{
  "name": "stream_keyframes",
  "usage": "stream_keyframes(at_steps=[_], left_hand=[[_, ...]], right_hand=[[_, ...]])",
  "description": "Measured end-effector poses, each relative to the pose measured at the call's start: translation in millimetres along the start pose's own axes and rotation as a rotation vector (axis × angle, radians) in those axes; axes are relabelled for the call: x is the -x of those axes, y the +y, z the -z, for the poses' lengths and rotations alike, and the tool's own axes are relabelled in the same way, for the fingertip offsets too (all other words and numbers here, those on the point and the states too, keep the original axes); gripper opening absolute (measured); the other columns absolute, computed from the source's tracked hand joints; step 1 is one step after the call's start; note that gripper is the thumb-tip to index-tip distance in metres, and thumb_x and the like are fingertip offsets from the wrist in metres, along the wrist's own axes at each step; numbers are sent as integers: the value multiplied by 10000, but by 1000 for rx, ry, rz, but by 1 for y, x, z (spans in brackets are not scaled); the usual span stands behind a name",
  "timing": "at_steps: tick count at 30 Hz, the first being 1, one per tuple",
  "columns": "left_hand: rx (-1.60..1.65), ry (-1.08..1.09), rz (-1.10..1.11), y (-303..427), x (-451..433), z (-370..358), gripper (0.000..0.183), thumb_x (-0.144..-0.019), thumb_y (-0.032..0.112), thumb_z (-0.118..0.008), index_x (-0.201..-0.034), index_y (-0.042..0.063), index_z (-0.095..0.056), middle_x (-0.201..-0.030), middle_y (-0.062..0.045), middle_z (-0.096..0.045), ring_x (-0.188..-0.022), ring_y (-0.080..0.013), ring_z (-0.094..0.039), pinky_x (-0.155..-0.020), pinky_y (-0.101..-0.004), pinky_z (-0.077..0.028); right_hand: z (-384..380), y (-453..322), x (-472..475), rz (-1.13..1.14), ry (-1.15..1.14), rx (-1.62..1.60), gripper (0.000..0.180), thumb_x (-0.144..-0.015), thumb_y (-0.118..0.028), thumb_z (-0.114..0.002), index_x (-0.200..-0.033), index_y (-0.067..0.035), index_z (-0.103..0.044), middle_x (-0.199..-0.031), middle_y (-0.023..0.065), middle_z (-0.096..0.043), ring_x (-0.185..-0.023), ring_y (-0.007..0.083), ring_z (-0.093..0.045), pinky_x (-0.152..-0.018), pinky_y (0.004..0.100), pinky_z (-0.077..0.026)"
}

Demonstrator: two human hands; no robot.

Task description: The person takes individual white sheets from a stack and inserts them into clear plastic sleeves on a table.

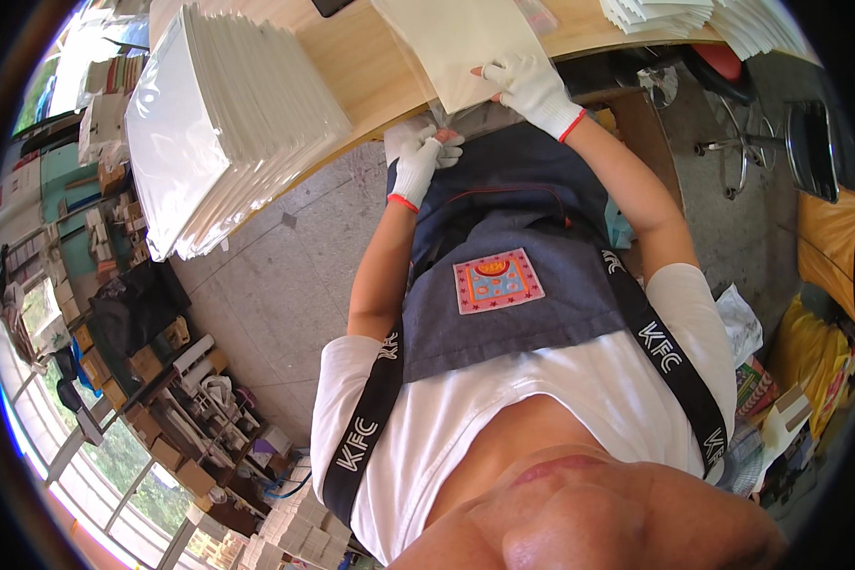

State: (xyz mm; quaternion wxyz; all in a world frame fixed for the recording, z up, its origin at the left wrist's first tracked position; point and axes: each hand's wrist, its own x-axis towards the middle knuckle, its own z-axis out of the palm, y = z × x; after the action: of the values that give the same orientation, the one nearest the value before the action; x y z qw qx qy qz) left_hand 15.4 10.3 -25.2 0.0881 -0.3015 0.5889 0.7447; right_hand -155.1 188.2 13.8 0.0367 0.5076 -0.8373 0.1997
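Observation:
A cream-coloured sheet or board (463,43) lies in a clear plastic sleeve (407,43) at the table's front edge, its near corner jutting over that edge. My right hand (531,89), in a white knit glove with bare fingertips, rests spread on the right side of the sheet. Lower and to the left, my left hand (424,157) wears a matching glove. Its fingers are pinched on the loose clear plastic below the sheet's near end. Part of that plastic is hidden behind the fingers.
On the wooden table (370,78), a tall stack of plastic-sleeved white boards (249,107) stands to the left. White paper stacks (659,16) sit at the far right. A swivel chair (744,142) and yellow bags (805,349) are at right; cluttered shelves (214,413) line the left.

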Motion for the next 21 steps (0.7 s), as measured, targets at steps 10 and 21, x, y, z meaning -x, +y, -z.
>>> stream_keyframes(at_steps=[10, 21], left_hand=[[-493, 208, -191, 9, 6, 0, 230, -879, 224, -571, -776, 21, -598, -637, -90, -612, -611, -169, -595, -562, -320, -437], [-582, 269, -143, 11, 5, -4, 215, -835, 239, -613, -813, 26, -609, -646, -126, -595, -604, -264, -585, -563, -340, -433]], right_hand=[[4, 15, -21, 104, -85, -153, 222, -692, -125, -680, -908, -146, -636, -981, -5, -589, -869, 217, -569, -737, 339, -455], [13, 7, -23, 11, -181, -143, 111, -763, -149, -603, -871, -143, -627, -973, 1, -617, -828, 229, -594, -668, 342, -472]])
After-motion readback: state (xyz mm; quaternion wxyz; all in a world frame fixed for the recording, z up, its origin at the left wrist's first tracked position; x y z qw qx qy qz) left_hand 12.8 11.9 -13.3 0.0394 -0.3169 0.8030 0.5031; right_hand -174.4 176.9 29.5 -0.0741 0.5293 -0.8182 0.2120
